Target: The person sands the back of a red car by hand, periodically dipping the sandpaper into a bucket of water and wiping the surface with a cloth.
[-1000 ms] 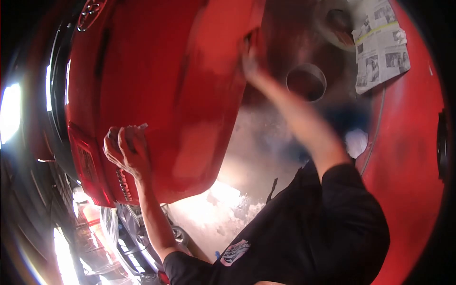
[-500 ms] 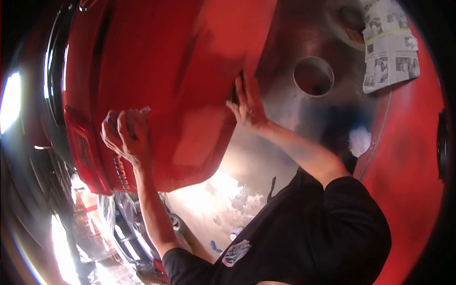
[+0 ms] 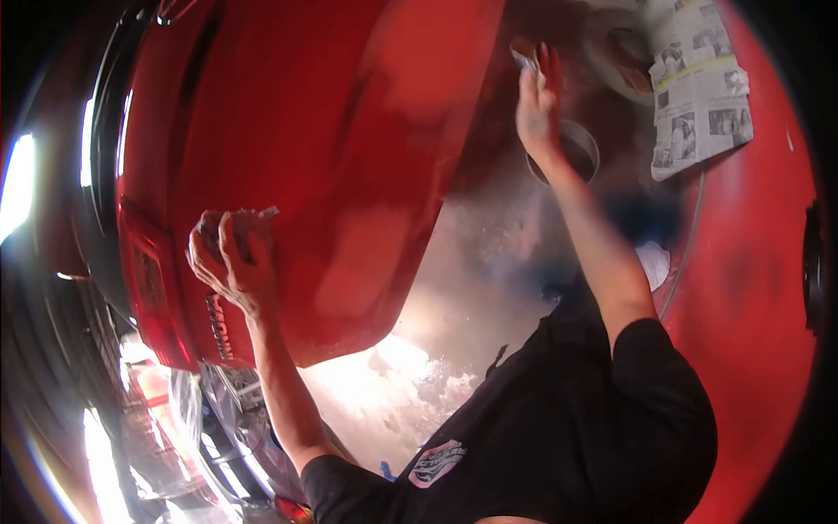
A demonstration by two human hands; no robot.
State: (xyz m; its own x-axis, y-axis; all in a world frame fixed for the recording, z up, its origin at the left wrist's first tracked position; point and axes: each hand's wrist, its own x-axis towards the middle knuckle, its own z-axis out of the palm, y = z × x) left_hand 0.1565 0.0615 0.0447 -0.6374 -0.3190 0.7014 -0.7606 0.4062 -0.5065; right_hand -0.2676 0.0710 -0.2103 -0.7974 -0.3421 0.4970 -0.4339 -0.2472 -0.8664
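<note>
A large glossy red car body panel [image 3: 297, 148] with dull sanded patches fills the upper left. My left hand [image 3: 231, 258] is closed on a crumpled pale rag [image 3: 253, 218] and rests against the panel's lower part, beside the tail light [image 3: 161, 301]. My right hand [image 3: 537, 100] is raised at the top centre, just right of the panel's edge. Its fingers pinch a small piece of sanding paper [image 3: 524, 57] against the dull greyish-red surface [image 3: 489, 175] there. Both arms come out of black short sleeves.
Taped newspaper [image 3: 698, 87] covers a spot at the upper right. A round hole [image 3: 567, 150] opens just below my right hand. A thin hose [image 3: 690, 244] runs down the red surface at right. Bright, dusty floor [image 3: 393, 384] lies below the panel.
My right hand has gone from the panel's edge at mid-frame up to the top centre, after swinging down half a second before. The left hand with the rag has stayed put.
</note>
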